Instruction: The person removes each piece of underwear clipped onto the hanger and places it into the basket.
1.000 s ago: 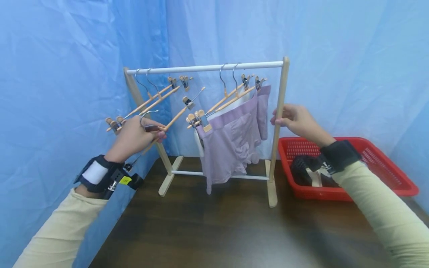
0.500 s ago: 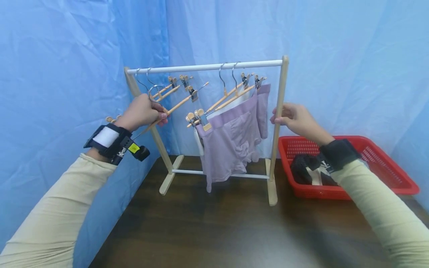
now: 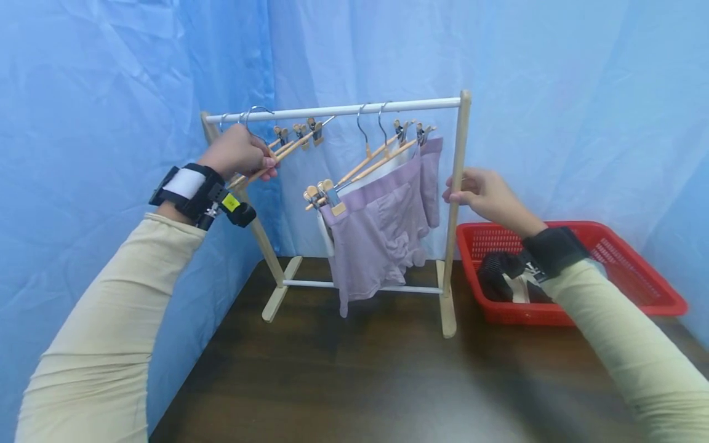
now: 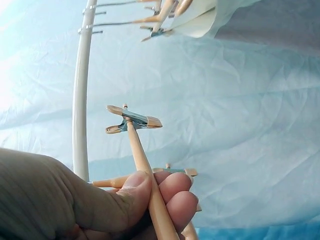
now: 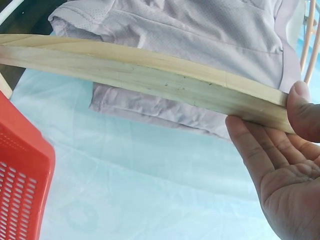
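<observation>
The left hand (image 3: 240, 151) pinched a hanger (image 4: 141, 155) mid-bar, likely for balance; the right hand (image 3: 486, 192) gripped the rack (image 3: 451, 237), apparently steadying it near the surface's (image 3: 332, 369) far edge.

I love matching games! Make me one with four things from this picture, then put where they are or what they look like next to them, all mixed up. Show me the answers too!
Things:
1. Basket
2. Purple shorts
3. Top rail
4. Front left hanger

Places and looks:
A. White, running across the top of the rack
B. In the person's left grip
C. Red, with holes in its sides
D. Hanging down from clips

Right pairs: 1-C, 2-D, 3-A, 4-B
</observation>
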Motion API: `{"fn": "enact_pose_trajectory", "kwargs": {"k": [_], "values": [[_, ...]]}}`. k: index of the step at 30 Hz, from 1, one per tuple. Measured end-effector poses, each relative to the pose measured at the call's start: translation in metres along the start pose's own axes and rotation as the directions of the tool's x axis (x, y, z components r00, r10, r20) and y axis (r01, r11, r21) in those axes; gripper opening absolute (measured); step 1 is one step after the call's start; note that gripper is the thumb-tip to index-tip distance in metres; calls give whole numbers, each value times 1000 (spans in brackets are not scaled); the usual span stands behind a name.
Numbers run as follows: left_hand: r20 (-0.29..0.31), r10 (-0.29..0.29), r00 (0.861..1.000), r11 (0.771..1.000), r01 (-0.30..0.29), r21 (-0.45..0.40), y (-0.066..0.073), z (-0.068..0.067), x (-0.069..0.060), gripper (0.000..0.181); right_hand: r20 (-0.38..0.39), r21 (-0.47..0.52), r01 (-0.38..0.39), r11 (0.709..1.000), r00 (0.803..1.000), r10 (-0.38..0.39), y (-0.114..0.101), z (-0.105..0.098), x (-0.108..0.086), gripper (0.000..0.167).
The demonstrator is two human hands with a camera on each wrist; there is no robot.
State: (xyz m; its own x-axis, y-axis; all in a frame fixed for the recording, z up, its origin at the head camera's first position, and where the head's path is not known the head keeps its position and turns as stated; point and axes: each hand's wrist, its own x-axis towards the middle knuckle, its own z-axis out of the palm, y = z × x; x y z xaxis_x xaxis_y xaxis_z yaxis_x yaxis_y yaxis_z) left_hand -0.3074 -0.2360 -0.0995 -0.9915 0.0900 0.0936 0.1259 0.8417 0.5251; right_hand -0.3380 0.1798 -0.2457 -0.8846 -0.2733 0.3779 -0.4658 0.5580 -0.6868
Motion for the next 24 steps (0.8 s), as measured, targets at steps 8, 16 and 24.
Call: {"fn": "enact_pose_trajectory", "kwargs": {"k": [8,16,24], "values": [[-18,-33,999,999,33,9,7,1,16,28,-2,1,5,1000,1000,-5,1,1,1,24],[-12,-124,992,992,123,-38,8,2,30,30,-5,12,7,1000,1000,-7,0,3,0,24],[14,-177,984,982,177,-66,1,-1,35,29,-7,19,3,1000,1000,-3,1,4,0,24]]}}
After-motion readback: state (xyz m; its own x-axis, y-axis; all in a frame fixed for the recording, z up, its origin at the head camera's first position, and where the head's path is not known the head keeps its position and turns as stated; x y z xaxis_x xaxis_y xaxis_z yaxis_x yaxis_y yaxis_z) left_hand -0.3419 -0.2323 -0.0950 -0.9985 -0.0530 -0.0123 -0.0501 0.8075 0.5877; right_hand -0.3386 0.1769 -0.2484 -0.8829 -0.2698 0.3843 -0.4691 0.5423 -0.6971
